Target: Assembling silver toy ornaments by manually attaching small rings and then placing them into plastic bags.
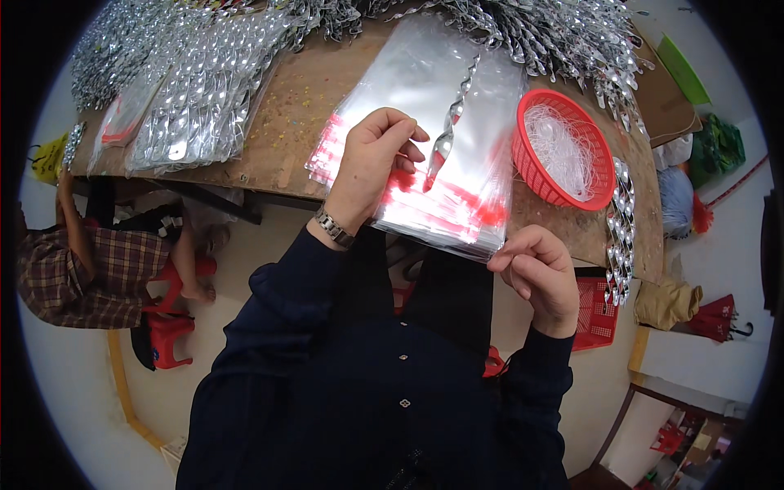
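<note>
A stack of clear plastic bags (408,90) with red-printed ends lies at the table's front edge. My right hand (539,268) pinches the near right corner of a plastic bag there. Over the left part of the stack is my left hand (382,159), its fingers curled and the thumb against them; whether anything thin is between them is hidden. A silver twisted spiral strip (445,139) lies on the bags just right of that hand, apart from its fingers.
Right of the stack stands a red plastic basket (606,163) of clear thin strands. Silver spirals heap along the table's far side (555,37), and bagged ones (196,106) lie left. Several spirals (621,237) overhang the right edge. A person (98,269) sits at the left.
</note>
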The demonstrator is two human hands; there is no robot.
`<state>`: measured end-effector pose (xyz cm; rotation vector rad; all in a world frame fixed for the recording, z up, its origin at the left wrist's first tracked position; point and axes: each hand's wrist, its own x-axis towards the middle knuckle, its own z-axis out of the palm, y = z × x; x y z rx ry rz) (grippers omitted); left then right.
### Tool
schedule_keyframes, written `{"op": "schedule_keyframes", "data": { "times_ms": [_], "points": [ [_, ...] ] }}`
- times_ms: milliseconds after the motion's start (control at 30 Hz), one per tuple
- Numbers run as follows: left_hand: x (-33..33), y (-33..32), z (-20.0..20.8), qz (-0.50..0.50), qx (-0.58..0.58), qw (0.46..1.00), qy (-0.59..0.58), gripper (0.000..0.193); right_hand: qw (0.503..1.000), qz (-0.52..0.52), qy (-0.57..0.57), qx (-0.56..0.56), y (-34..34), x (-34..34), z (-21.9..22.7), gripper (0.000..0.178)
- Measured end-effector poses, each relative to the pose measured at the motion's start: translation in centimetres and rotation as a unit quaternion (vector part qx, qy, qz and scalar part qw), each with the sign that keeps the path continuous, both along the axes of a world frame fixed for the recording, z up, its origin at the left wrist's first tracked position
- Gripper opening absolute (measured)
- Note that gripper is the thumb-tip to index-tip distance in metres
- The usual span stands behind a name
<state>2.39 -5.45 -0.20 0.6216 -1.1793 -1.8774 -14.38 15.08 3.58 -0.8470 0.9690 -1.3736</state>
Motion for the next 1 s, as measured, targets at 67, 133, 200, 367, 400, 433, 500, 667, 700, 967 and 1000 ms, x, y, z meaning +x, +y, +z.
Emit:
{"op": "schedule_keyframes", "data": {
  "times_ms": [67,133,200,367,400,433,500,667,700,967,1000],
  "points": [
    [0.1,0.1,0.2,0.001,0.005,1.0,-0.004,0.011,0.999,-0.007,0.045,-0.016,-0.1,0.2,0.3,0.016],
    [0.4,0.1,0.5,-0.005,0.004,1.0,-0.001,0.01,0.998,-0.019,0.064,-0.018,-0.3,0.4,0.4,0.016],
    [0.6,0.3,0.7,-0.012,0.005,1.0,0.003,0.008,0.996,-0.031,0.083,-0.019,-0.6,0.7,0.5,0.016],
    [1.1,1.1,1.5,-0.043,-0.021,0.998,0.038,0.01,0.975,-0.117,0.19,-0.023,-2.1,1.9,0.8,0.007],
    [1.3,1.3,1.8,-0.041,-0.021,0.998,0.037,0.01,0.975,-0.116,0.189,-0.023,-2.4,2.3,1.0,0.007],
    [1.4,1.6,2.1,-0.046,-0.021,0.998,0.036,0.01,0.97,-0.134,0.2,-0.024,-2.6,2.7,1.1,0.005],
    [1.5,2.0,2.4,-0.051,-0.019,0.998,0.036,0.01,0.965,-0.153,0.212,-0.025,-3.0,3.3,1.2,0.004],
    [1.4,3.0,2.4,-0.08,-0.026,0.996,-0.01,0.007,0.911,-0.213,0.336,-0.106,-4.4,3.3,-0.5,0.003],
    [1.3,3.1,2.2,-0.083,-0.02,0.996,-0.01,0.005,0.911,-0.213,0.337,-0.105,-4.5,3.3,-0.8,0.003],
    [1.5,4.2,1.7,-0.106,0.015,0.994,-0.014,0.011,0.936,-0.253,0.232,-0.076,-4.9,4.7,-0.9,0.002],
    [1.5,4.3,1.8,-0.108,0.016,0.994,-0.022,0.012,0.936,-0.254,0.233,-0.076,-4.9,4.8,-0.9,0.002]
  ]
}}
